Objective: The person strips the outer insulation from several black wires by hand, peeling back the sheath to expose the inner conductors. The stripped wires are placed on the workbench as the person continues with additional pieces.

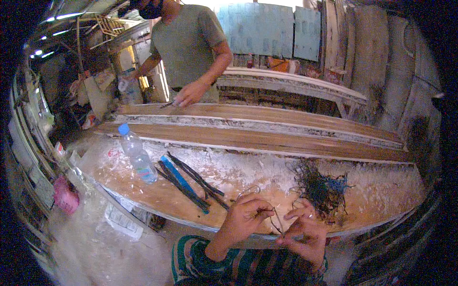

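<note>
A thin dark strand (276, 221) runs between my two hands at the near edge of the table. My left hand (242, 218) pinches its upper part between thumb and fingertips. At its lower end, my right hand (305, 233) has thumb and fingers closed on it, with a ring on one finger. Just beyond my right hand lies a tangled heap of black and blue strands (324, 190). Left of my hands, several long black strips lie side by side with a blue strip (180, 178). A transparent plastic bottle (138, 155) with a blue cap is farther left.
The wooden table (257, 174) is smeared white. Long brown boards (267, 138) stretch across its far side. Behind them stands a co-worker (188, 52), one hand over the boards. A whitish bench (296, 86) is at the back, and a pink bag (66, 195) sits low at left.
</note>
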A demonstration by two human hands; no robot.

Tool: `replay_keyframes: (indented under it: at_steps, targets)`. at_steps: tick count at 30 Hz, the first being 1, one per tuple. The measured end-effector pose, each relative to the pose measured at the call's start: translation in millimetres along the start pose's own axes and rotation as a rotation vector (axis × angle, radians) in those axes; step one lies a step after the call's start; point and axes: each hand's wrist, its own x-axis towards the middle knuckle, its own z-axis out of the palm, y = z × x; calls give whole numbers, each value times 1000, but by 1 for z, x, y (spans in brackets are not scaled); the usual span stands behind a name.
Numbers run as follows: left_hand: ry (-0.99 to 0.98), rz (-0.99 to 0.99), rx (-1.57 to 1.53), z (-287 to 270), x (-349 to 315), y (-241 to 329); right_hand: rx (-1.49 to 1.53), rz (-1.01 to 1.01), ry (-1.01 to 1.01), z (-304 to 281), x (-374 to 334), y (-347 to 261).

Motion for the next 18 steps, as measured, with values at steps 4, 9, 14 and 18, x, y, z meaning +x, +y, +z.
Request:
replay_keyframes:
  at_steps: [4, 9, 14, 18]
  targets:
    - [-129, -67, -12, 15, -8, -15, -386, 107, 370, 9, 0, 31]
    - [-370, -84, -246, 38, -14, -20, -408, 248, 587, 9, 2, 71]
    - [-646, -133, -614, 66, -21, -12, -115, 218, 680, 2, -3, 79]
    - [-593, 3, -598, 74, -23, -8, -31, 243, 609, -5, -8, 78]
